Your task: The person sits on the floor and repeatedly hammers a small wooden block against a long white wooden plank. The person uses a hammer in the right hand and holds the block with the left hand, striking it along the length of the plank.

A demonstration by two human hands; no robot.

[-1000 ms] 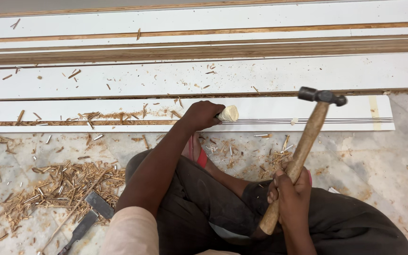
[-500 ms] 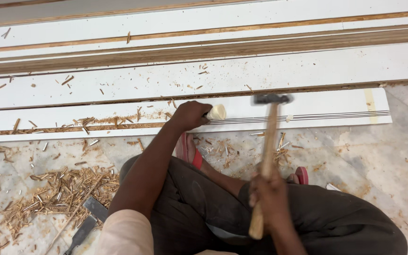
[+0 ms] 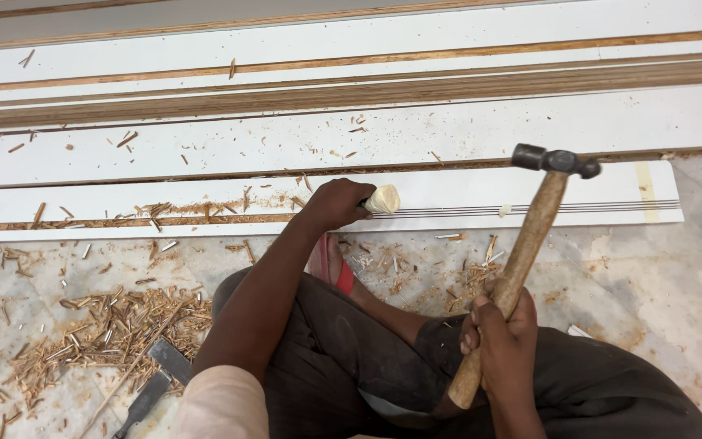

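Note:
My left hand is closed around a chisel whose pale wooden handle end sticks out to the right, lying along a long white laminated board with fine grooves. The chisel's blade is hidden under the hand. My right hand grips the wooden handle of a hammer near its lower end. The dark metal hammer head is raised to the right of the chisel end, apart from it.
More long white boards with brown wooden edges lie side by side beyond the worked one. Wood chips and shavings litter the stone floor on the left. A flat metal tool lies by my left knee.
The hammer swung left toward the chisel end half a second ago and has now drawn back to the right. The left hand stayed on the chisel.

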